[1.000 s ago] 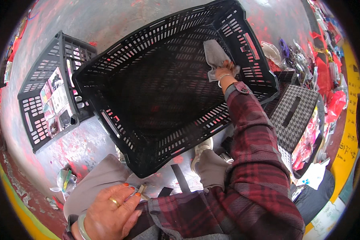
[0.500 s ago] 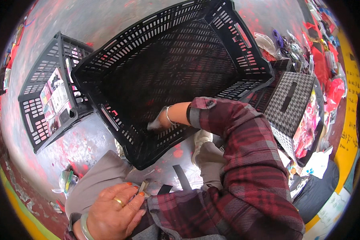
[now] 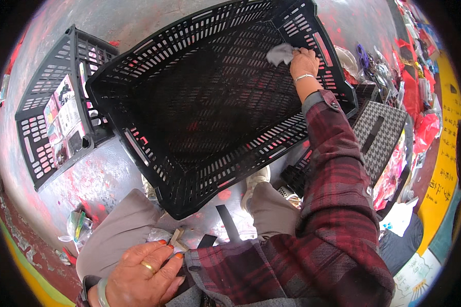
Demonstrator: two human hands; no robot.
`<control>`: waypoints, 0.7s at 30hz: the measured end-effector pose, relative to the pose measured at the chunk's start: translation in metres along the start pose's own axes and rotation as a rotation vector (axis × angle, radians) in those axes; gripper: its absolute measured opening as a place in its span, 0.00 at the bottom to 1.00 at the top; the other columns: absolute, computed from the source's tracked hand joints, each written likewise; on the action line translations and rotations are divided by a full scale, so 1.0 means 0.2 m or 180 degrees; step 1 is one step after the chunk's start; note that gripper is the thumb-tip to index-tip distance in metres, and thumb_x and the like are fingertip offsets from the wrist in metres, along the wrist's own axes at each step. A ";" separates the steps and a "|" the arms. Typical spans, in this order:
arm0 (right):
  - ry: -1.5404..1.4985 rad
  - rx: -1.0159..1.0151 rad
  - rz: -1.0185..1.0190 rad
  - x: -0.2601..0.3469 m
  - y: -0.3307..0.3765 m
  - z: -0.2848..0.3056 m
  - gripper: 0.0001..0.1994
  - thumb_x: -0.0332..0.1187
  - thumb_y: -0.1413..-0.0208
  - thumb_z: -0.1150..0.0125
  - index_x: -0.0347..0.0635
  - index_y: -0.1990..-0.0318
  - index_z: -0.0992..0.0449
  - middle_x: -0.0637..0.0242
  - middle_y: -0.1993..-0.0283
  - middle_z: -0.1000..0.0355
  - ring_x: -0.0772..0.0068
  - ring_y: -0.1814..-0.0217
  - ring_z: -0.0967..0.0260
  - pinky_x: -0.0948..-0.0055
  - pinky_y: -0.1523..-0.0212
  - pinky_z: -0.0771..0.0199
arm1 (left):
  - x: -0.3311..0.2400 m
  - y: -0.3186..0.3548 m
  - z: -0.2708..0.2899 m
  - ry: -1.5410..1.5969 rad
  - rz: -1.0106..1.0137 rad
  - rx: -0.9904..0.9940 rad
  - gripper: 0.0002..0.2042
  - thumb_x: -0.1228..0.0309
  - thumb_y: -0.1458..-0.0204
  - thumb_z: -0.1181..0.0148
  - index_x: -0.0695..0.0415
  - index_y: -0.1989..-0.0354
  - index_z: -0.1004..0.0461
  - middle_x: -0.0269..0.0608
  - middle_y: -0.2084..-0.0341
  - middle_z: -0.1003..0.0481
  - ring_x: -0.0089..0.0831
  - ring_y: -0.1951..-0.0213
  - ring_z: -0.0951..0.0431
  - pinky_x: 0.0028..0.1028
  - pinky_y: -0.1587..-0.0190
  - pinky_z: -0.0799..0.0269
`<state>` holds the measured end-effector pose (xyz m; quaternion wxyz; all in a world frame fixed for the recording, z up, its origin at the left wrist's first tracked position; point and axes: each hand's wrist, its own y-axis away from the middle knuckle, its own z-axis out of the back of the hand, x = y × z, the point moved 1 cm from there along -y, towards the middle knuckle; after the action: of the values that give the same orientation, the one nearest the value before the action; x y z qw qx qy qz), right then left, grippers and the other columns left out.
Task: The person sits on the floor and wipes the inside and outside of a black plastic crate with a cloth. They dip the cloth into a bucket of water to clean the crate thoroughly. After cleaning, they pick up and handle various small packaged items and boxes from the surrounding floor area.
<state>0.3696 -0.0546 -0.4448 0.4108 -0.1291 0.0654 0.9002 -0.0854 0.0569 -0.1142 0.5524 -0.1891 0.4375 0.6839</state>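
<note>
A large black slatted plastic crate (image 3: 200,110) lies tilted in front of me, its open side facing up. Inside it, at the right end wall, my right hand (image 3: 305,64) is closed on a grey cloth (image 3: 280,54), which hangs out past the fingers against the plastic. My left hand (image 3: 147,273), with a gold ring and a bangle, rests palm down on my lap at the lower left. Its fingers are loosely extended and hold nothing that I can see. Just beyond its fingertips lies a small beige angled piece (image 3: 177,238).
At the left stands a smaller black crate (image 3: 61,110) with printed sheets in it. A houndstooth-patterned box (image 3: 379,133) and heaps of bagged goods, among them a red bag (image 3: 426,132), crowd the right. A black strap (image 3: 227,222) lies between my feet.
My right hand has moved with the cloth from the crate's near side up to its far right end wall. The left hand has stayed almost where it was.
</note>
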 end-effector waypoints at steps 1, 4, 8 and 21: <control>0.0034 0.0066 -0.0093 -0.02 -0.03 -0.01 0.11 0.34 0.49 0.53 0.51 0.60 0.25 0.72 0.50 0.34 0.66 0.46 0.43 0.67 0.51 0.39 | 0.00 -0.01 0.01 -0.0012 -0.0009 0.0011 0.18 0.76 0.60 0.39 0.63 0.57 0.31 0.51 0.60 0.32 0.47 0.57 0.31 0.36 0.55 0.35; 0.0263 0.1143 -0.0112 -0.01 -0.03 -0.18 0.17 0.33 0.46 0.58 0.52 0.48 0.35 0.71 0.43 0.41 0.66 0.40 0.46 0.64 0.47 0.40 | 0.00 -0.06 0.02 0.0026 0.0021 0.0049 0.18 0.77 0.60 0.40 0.63 0.57 0.31 0.51 0.60 0.32 0.47 0.57 0.31 0.37 0.55 0.35; 0.0535 0.1225 -0.0249 0.00 -0.04 -0.35 0.20 0.33 0.45 0.60 0.44 0.43 0.42 0.62 0.41 0.43 0.63 0.37 0.49 0.65 0.44 0.42 | 0.00 -0.11 0.04 0.0018 0.0081 0.0114 0.17 0.77 0.59 0.41 0.64 0.57 0.31 0.52 0.60 0.32 0.48 0.58 0.31 0.38 0.56 0.35; 0.1996 0.0420 0.1457 -0.55 -0.01 -1.26 0.18 0.36 0.43 0.63 0.51 0.46 0.36 0.70 0.36 0.52 0.73 0.33 0.62 0.69 0.34 0.67 | 0.02 -0.13 0.03 -0.0453 -0.0136 0.0324 0.20 0.73 0.67 0.37 0.64 0.61 0.31 0.49 0.63 0.30 0.47 0.59 0.30 0.39 0.54 0.35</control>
<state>0.4853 -0.1892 -0.6542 0.1669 -0.3532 0.2725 0.8793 -0.0611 0.0647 -0.1244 0.6054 -0.1210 0.4273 0.6605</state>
